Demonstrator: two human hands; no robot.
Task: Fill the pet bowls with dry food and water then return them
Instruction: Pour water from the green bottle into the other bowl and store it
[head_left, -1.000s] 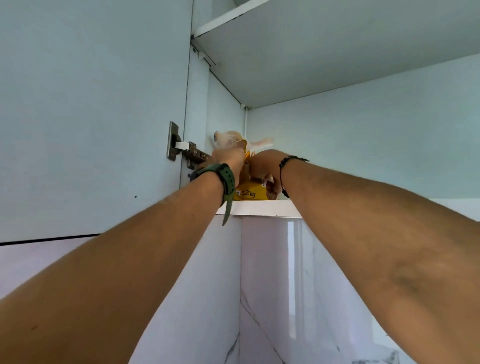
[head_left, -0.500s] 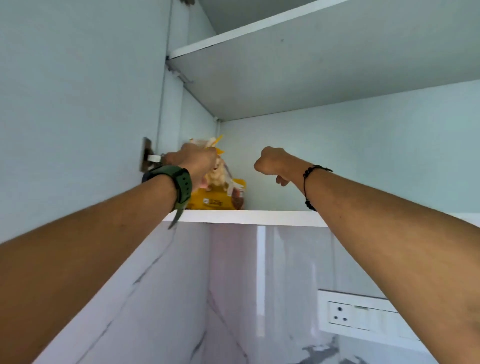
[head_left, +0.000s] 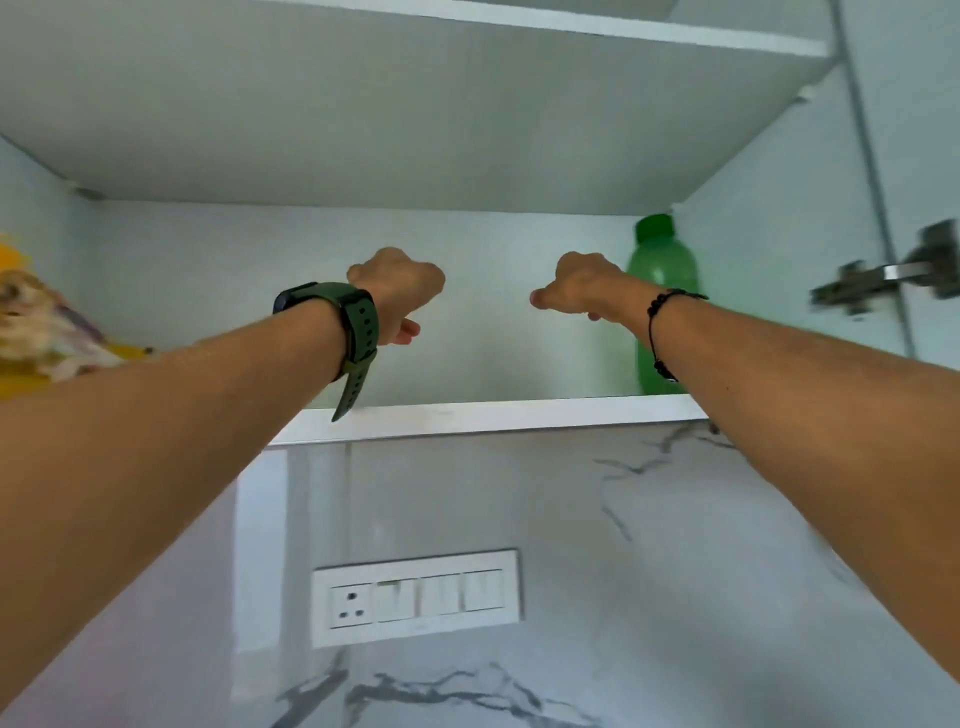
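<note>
Both my arms are stretched up into the open cabinet; my left hand (head_left: 397, 291) hangs with its fingers loosely curled and nothing in it, and my right hand (head_left: 582, 286) is the same, slack and holding nothing, just in front of the green bottle (head_left: 662, 306). Nearest trouble, as I judge it, is at the shelf edge (head_left: 493, 415); my forearms cross over it, and a careless sweep of the right wrist could knock the bottle, which stands upright near the right wall; if its cap is loose, water would run down the marble wall toward the switch panel (head_left: 415, 597) below. The bag of dry food (head_left: 36, 332) sits at the far left of the same shelf, half hidden behind my left forearm, well apart from both hands; its crumpled top looks unsteady, so a blind grab or a brush of my left arm might tip it off the lip; I cannot tell whether it is sealed. On the right, the door hinge (head_left: 883, 275) juts out beside the bottle and could catch my knuckles. No pet bowls are in view.
</note>
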